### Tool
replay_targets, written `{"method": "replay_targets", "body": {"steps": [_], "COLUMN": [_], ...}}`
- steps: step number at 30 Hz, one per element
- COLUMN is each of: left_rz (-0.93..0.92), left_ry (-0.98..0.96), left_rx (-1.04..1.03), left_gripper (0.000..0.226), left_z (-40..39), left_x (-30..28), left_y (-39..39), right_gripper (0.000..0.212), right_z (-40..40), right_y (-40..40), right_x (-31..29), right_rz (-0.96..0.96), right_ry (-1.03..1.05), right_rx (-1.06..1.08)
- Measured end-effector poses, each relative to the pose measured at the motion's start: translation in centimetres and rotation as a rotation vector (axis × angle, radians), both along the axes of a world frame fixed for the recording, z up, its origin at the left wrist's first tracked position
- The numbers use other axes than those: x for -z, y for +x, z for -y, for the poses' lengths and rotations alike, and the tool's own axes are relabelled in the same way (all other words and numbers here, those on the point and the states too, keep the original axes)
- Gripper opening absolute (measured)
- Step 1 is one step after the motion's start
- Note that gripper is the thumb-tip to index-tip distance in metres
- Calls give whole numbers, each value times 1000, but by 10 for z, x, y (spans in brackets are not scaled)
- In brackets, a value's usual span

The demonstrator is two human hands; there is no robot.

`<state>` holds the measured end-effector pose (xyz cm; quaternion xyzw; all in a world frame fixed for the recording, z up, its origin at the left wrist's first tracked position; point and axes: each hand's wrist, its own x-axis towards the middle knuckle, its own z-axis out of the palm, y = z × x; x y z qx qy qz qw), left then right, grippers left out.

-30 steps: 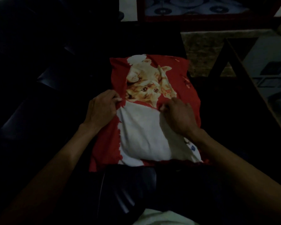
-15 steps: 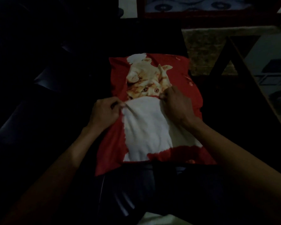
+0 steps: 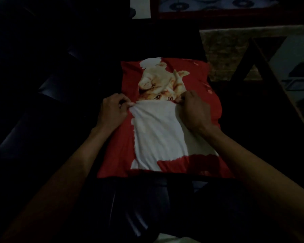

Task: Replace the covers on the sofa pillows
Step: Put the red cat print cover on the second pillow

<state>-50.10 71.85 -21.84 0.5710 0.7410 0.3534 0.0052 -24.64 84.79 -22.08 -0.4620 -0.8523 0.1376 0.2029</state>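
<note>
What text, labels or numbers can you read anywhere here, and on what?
None can be read.
Red pillow cover with an orange kitten print: a picture only, no lettering visible.
Small pale marks near the cover's far right edge: too blurred and dim to tell whether they are letters.

A dim living room at home.
A dark leather sofa [image 3: 63, 88], a rug [image 3: 223, 55] on patterned floor tiles [image 3: 218, 4] and a glass-topped bench [image 3: 288, 67] show it.
</note>
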Motion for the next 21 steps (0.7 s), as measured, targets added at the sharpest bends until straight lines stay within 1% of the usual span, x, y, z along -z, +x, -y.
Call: {"method": "replay_targets", "body": {"steps": [2,3,4,5,7,9,12,14,16,18,20,21], "left_rz": [54,78,96,111,127,130,114,106,89,77,79,83], "left_ry": [-15,-30,-43,-49,-56,-57,-73,-80,-60,-43,-44,-46], "left_rx": [-66,-87,-102,-112,-115,-93,-60,-43,-5,54,131,167], "left_gripper": [4,4,5,6,6,5,7,17,29,36,32,29], "left_z": [-12,-15,-17,-18,-16,-11,-5,-3,-2,-2,-2,-4], "left_x": [3,7,9,12,16,20,24,22,17,11,8,8], "left_y": [-1,-1,-1,0,1,4,10,15,24,34,45,52], "right_gripper": [19,23,27,32,41,42,33,20,32,33,39,37], "right_z": [4,4,4,3,-3,-6,-8,-11,-15,-16,-9,-4], "right_y": [-3,0,7,17,40,60,79,82,85,91,91,90], "right_x": [2,3,3,1,2,9,18,18,11,7,10,11], "right_rz": [-53,-118,-177,-191,-106,-72,-123,-113,-139,-165,-114,-89], "right_ry": [-62,-102,-138,-153,-160,-188,-238,-234,-284,-301,-286,-267], "right_rx": [-71,-106,-119,-119,-118,-119,-163,-217,-216,-189,-173,-159]}}
